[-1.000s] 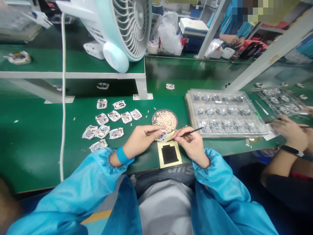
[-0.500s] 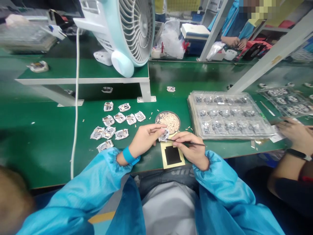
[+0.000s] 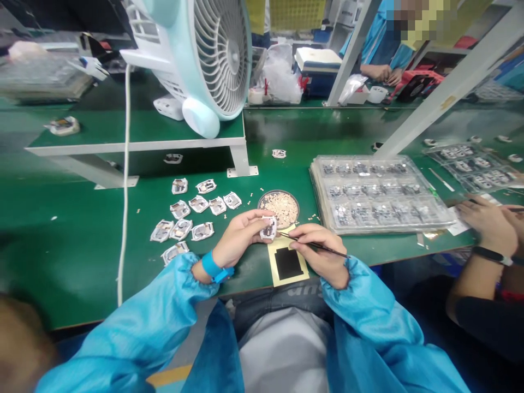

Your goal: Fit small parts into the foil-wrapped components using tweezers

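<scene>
My left hand (image 3: pixel 242 236) is closed on a small white watch case (image 3: pixel 268 227) with electronic parts inside, held above the bench. Between the fingers of my right hand (image 3: pixel 321 252) is a thin dark pair of tweezers (image 3: pixel 313 243), its tip close to the case's right edge; whether it touches I cannot tell. A round dish (image 3: pixel 279 206) heaped with tiny beige pieces lies just behind my hands. Below them is a pale yellow sheet with a black patch (image 3: pixel 288 263). Several similar watch cases (image 3: pixel 198 204) lie to the left of my left hand.
A stack of clear trays (image 3: pixel 385 194) filled with parts stands at right. A fan (image 3: pixel 216 60) sits on a raised green shelf (image 3: pixel 102 123), its white cable (image 3: pixel 125 191) hanging down at left. A co-worker's hands (image 3: pixel 487 221) are at the right edge.
The watch case in my left hand has turned and shifted slightly left. The tweezers now slant more, with their tip by the case's edge. The whole view has shifted slightly.
</scene>
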Motion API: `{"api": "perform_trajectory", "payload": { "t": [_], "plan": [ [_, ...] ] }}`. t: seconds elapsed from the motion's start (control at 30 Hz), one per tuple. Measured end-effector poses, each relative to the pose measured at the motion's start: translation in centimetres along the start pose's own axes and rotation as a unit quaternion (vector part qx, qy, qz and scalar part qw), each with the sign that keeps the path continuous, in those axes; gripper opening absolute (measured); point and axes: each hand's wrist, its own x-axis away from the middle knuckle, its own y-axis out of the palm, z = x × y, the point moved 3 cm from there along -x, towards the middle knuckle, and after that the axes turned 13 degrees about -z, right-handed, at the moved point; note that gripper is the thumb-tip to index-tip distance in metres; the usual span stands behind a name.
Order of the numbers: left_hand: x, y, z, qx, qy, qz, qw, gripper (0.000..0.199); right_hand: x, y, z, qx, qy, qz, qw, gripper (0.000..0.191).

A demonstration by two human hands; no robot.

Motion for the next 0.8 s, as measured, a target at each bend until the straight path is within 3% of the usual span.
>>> {"api": "perform_trajectory", "payload": {
  "t": [0.2,0.33,0.8],
  "plan": [
    [0.08,0.23,0.40,-0.080,0.062,0.019,0.995,0.038,0.16,0.59,0.08,0.025,-0.032,-0.069,0.997,0.031],
    [0.08,0.19,0.27,-0.077,0.065,0.014,0.995,0.038,0.29,0.93,0.02,0.050,-0.041,-0.112,0.992,0.037],
    [0.03,0.20,-0.11,0.034,0.017,0.003,0.999,0.036,0.37,0.76,0.09,0.065,-0.050,-0.077,0.994,0.038]
  ]
}}
